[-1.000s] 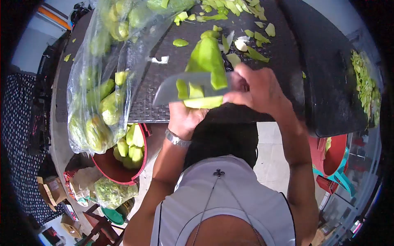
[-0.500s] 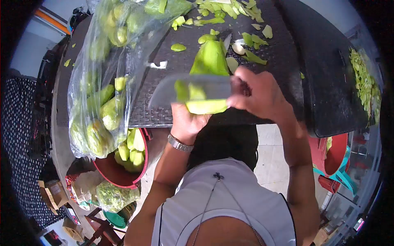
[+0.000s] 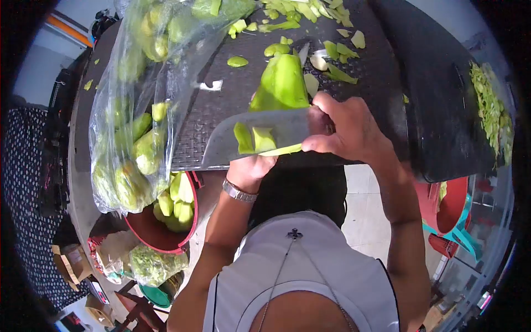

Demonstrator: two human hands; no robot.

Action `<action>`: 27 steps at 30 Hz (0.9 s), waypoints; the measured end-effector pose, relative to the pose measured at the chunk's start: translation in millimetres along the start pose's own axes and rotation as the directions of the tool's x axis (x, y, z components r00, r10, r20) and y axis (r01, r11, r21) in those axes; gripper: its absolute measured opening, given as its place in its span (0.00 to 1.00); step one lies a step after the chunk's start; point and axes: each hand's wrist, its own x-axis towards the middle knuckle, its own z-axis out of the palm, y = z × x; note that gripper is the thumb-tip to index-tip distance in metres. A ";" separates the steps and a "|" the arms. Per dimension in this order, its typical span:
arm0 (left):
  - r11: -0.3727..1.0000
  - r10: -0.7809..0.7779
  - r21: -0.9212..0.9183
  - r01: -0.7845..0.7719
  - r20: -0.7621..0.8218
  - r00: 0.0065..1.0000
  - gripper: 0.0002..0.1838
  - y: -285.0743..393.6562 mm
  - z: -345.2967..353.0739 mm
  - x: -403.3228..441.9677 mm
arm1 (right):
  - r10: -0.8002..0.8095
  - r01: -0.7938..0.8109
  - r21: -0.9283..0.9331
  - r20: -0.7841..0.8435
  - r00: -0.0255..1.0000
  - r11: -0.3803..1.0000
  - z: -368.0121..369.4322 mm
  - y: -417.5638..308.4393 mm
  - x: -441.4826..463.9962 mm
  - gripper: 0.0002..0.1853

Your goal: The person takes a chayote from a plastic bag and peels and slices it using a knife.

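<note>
My right hand point(image 3: 345, 124) is closed round the dark handle of a wide-bladed knife point(image 3: 221, 141). The blade lies level above the table's near edge, with pieces of green peel stuck to it. My left hand point(image 3: 251, 169), with a metal watch at the wrist, is below the blade, and its fingers are mostly hidden. It supports a large light-green fruit point(image 3: 281, 83), whose upper part shows beyond the blade. A thin pale slice point(image 3: 283, 150) runs along the blade's near edge. Peel scraps point(image 3: 340, 74) lie beyond the fruit.
A clear bag of green fruits point(image 3: 146, 152) lies at the left on the dark woven table point(image 3: 221, 88). Below it a red bucket point(image 3: 152, 224) holds peeled pieces. At the right are a black board point(image 3: 448, 127), shredded peel point(image 3: 492, 110) and another red container point(image 3: 451, 205).
The blade has tilted and dropped slightly towards me. The fruit's cut near face, broad half a second ago, now shows only as a thin slice. Both hands keep their hold.
</note>
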 end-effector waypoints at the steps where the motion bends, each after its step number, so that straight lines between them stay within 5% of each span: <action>1: 0.998 0.015 0.056 -0.015 0.007 1.000 0.36 -1.9 7.2 -0.3 | 0.004 -0.004 -0.038 0.001 1.000 0.999 -0.9 0.5 1.5 0.31; 6: 0.925 -0.019 0.378 0.034 -0.044 0.999 0.37 3.9 36.2 0.4 | -0.002 -0.008 -0.091 -0.105 0.994 0.996 -4.3 38.3 11.7 0.31; 9: 0.949 0.001 0.315 0.024 -0.078 0.997 0.40 5.7 43.3 0.3 | 0.132 -0.147 -0.088 -0.163 0.978 0.985 -11.0 58.4 16.6 0.32; 12: 0.952 -0.013 0.303 0.036 -0.078 0.997 0.41 10.8 35.5 -0.3 | -0.071 0.050 -0.121 -0.169 0.983 0.991 6.7 41.7 15.6 0.24; 16: 0.966 -0.105 0.233 0.107 -0.022 0.994 0.41 8.7 30.5 -1.2 | 0.182 -0.217 -0.130 -0.239 0.954 0.968 -5.9 71.7 34.7 0.24; 21: 0.982 -0.007 0.186 0.019 -0.066 0.998 0.37 8.8 47.8 0.7 | 0.643 -0.636 0.244 0.059 0.764 0.733 -27.3 46.6 28.7 0.30; 24: 0.955 0.075 0.295 -0.024 -0.165 0.983 0.33 9.5 53.8 13.5 | 0.476 -0.451 0.266 -0.034 0.879 0.852 -10.0 38.6 18.5 0.29; 25: 0.935 0.114 0.353 -0.035 -0.206 0.972 0.33 9.4 53.1 16.4 | 0.292 -0.249 0.240 -0.160 0.943 0.938 1.4 41.2 17.8 0.28; 27: 0.929 0.141 0.366 -0.046 -0.238 0.961 0.27 3.1 62.6 17.5 | 0.349 -0.332 0.168 -0.087 0.933 0.928 -2.3 8.8 7.4 0.24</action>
